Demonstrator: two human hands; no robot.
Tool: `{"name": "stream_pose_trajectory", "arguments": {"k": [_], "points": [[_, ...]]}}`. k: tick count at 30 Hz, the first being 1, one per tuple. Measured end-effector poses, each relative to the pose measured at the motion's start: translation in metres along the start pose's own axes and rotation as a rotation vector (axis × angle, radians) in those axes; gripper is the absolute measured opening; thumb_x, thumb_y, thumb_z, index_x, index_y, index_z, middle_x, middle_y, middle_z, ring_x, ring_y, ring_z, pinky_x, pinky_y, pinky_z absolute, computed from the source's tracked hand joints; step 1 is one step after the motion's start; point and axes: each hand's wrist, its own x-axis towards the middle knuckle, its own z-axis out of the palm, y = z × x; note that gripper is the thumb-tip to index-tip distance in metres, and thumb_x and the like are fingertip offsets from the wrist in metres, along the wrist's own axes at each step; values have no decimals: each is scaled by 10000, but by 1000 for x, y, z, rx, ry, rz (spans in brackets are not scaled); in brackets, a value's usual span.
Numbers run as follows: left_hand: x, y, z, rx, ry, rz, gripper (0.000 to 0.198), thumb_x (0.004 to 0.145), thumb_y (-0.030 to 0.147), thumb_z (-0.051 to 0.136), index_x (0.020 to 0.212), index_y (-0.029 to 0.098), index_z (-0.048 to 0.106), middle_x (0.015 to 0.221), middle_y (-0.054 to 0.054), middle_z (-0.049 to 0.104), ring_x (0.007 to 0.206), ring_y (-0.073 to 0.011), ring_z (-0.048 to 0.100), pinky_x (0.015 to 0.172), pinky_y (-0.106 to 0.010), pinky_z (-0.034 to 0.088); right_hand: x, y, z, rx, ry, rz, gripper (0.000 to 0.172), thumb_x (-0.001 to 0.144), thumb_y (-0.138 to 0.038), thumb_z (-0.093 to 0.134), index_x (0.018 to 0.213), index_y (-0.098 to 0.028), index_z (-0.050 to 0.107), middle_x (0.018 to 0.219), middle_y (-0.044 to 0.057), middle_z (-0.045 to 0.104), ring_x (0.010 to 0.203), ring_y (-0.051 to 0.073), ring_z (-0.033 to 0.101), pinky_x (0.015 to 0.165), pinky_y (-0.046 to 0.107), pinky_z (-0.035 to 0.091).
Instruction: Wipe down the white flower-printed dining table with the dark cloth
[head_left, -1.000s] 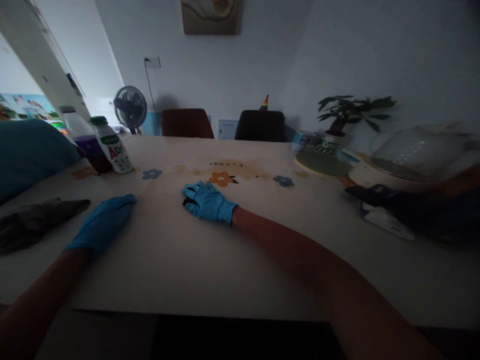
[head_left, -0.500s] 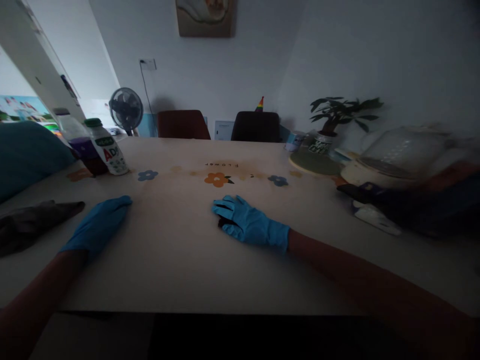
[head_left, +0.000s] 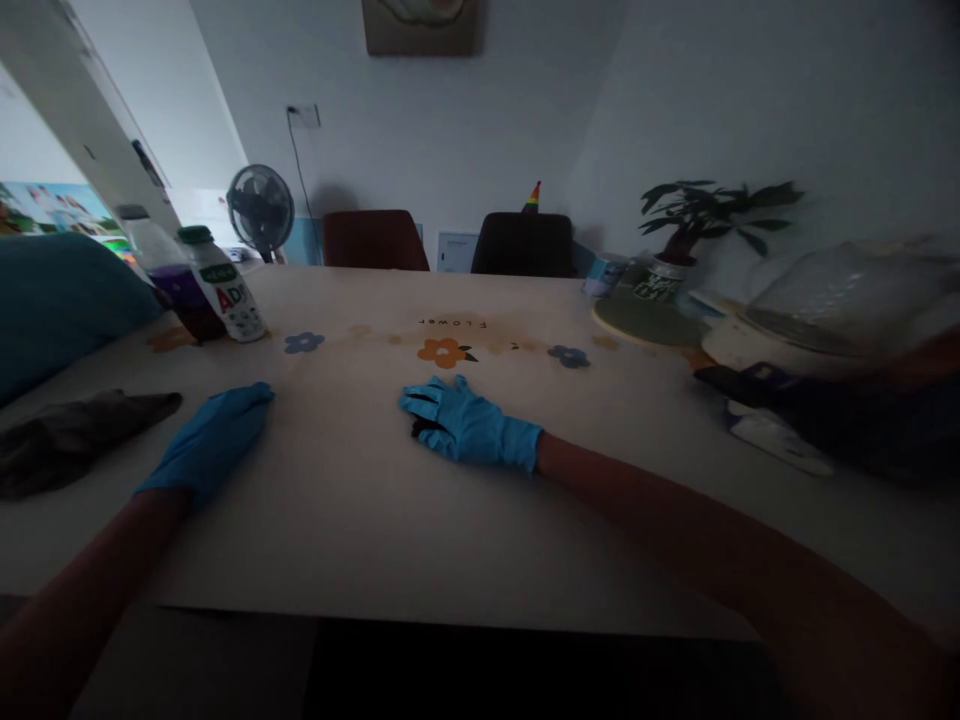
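Note:
My right hand (head_left: 461, 420), in a blue glove, presses down near the middle of the white table (head_left: 360, 530). A black cloth-like piece (head_left: 426, 425) shows between its thumb and fingers; most of it is hidden under the palm. Just beyond that hand is an orange flower print (head_left: 441, 352) on the tabletop. My left hand (head_left: 214, 440), gloved in blue too, rests on the table at the left with its fingers stretched forward; nothing shows in it. Left of it lies a crumpled dark grey cloth (head_left: 82, 435), apart from the hand.
Two bottles, one white with a green cap (head_left: 225, 290) and one with purple (head_left: 180, 285), stand back left. On the right are a potted plant (head_left: 660, 280) on a green mat (head_left: 637, 318), a transparent-covered appliance (head_left: 817, 310) and dark fabric (head_left: 847, 420). Chairs (head_left: 375, 240) stand behind.
My right hand has slid left across the tabletop with the black piece under it. The left hand stays in place on the table; the whole view has shifted slightly.

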Motion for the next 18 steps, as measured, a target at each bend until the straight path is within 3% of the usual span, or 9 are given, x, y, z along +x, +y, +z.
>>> {"name": "stream_pose_trajectory", "arguments": {"k": [8, 15, 18], "points": [[-1, 14, -6, -60, 12, -43, 692, 1050, 340, 424, 1617, 98, 738, 1710, -157, 695, 1611, -363, 650, 1460, -526, 403, 102, -42, 12, -18, -120, -83, 724, 1213, -578, 596, 1850, -243, 513, 1945, 156, 400, 1741, 497, 437, 1385, 906, 237], [-7, 26, -7, -200, 56, -134, 595, 1109, 379, 458, 1598, 160, 715, 1685, -163, 701, 1549, -389, 676, 1415, -594, 456, 178, -89, 32, -96, -101, -151, 704, 1237, -633, 510, 1863, -318, 444, 2008, 47, 275, 1782, 461, 344, 1396, 813, 317], [-6, 27, -7, -316, 107, -138, 525, 1096, 332, 488, 1543, 189, 722, 1614, -149, 741, 1496, -369, 707, 1389, -587, 488, 206, -107, 37, -102, -83, -159, 683, 1238, -647, 509, 1852, -354, 448, 2002, 11, 297, 1751, 428, 396, 1381, 764, 379]]}}
